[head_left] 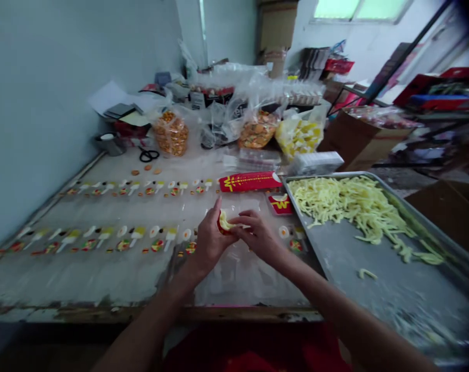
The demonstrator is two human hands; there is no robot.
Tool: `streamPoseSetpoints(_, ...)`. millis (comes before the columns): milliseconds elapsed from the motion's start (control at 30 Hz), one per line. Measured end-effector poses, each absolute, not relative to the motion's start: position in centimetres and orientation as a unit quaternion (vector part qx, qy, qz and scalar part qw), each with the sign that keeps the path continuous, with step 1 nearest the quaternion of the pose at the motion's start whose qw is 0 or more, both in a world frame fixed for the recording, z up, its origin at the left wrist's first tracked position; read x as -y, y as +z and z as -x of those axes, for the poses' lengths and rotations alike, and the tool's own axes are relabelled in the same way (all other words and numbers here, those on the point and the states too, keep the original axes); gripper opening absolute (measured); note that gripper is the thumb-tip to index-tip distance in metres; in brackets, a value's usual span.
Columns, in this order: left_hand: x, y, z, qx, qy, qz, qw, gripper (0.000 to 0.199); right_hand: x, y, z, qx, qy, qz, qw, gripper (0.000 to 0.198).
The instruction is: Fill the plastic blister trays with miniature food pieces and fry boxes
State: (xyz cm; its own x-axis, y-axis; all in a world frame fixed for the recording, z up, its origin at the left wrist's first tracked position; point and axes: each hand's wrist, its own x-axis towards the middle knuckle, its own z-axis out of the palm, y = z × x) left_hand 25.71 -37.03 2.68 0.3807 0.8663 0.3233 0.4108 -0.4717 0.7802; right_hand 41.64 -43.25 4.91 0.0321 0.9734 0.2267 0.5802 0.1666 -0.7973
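My left hand (211,237) is wrapped round a small red carton (219,223), thumb pointing up. Pale yellow toy-like French fries (225,221) show in its opening. The fingertips of my right hand (255,235) are pinched together at these fries, pressing against the carton's mouth. Just beyond the hands lies a stack of flat red cartons (250,181) with yellow print. A filled red carton (280,203) rests to the right of it. Loose pale fries (335,199) are heaped on a large metal tray (323,258) at my right.
Rows of tiny food-shaped pieces (121,245) in clear packaging run across the table at left. Black scissors (149,154) lie near the back. Behind them stand clear bags of orange pieces (172,135) and yellow pieces (301,135), and a cardboard box (358,142).
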Motion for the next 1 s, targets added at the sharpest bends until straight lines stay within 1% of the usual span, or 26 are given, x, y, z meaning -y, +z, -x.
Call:
streamPoseSetpoints(100,37.6,2.8,-22.5,-0.422,0.348,-0.759,0.354,0.104,43.2,3.8,-38.0,0.639,0.274,0.575,0.43,0.016)
streamPoseSetpoints(167,37.3,2.8,-20.7,-0.412,0.329,-0.759,0.382,0.109,42.3,3.3,-37.1,0.632,0.295,0.573,0.43,0.017)
streamPoseSetpoints(233,36.0,2.8,-19.1,-0.399,0.326,-0.762,0.393,0.111,40.2,2.9,-38.3,0.604,0.352,0.583,0.414,0.018)
streamPoseSetpoints(267,35.0,2.8,-18.6,-0.398,0.333,-0.764,0.382,0.106,38.9,2.8,-39.7,0.587,0.377,0.592,0.405,0.02)
streamPoseSetpoints(333,32.7,2.6,-18.4,-0.413,0.356,-0.769,0.334,0.087,36.0,2.8,-43.6,0.571,0.381,0.617,0.384,0.028)
streamPoseSetpoints(400,30.6,2.5,-19.4,-0.407,0.364,-0.789,0.281,0.066,33.3,3.0,-48.1,0.58,0.31,0.659,0.365,0.03)
streamPoseSetpoints(467,29.2,2.5,-21.6,-0.357,0.342,-0.832,0.251,0.056,31.4,3.4,-52.1,0.592,0.276,0.688,0.316,0.03)
streamPoseSetpoints(567,28.1,2.4,-26.3,-0.266,0.28,-0.895,0.222,0.055,30.3,3.7,-56.0,0.62,0.296,0.685,0.243,0.031)
streamPoseSetpoints(700,27.1,1.8,-32.2,-0.208,0.219,-0.932,0.199,0.059,30.7,2.4,-56.7,0.637,0.353,0.643,0.235,0.035)
streamPoseSetpoints(767,26.6,0.9,-34.0,-0.198,0.192,-0.94,0.199,0.063,31.3,1.7,-56.1,0.676,0.317,0.626,0.226,0.03)
streamPoseSetpoints(867,26.2,-0.5,-35.0,-0.19,0.157,-0.95,0.189,0.059,32.6,1.5,-55.4,0.744,0.156,0.624,0.179,0.021)
streamPoseSetpoints(933,26.4,-1.2,-34.9,-0.186,0.151,-0.957,0.166,0.053,33.5,1.7,-55.4,0.758,0.081,0.629,0.153,0.026)
streamPoseSetpoints(1000,26.7,-1.5,-34.7,-0.179,0.145,-0.963,0.141,0.052,34.3,1.9,-55.4,0.773,0.055,0.62,0.122,0.027)
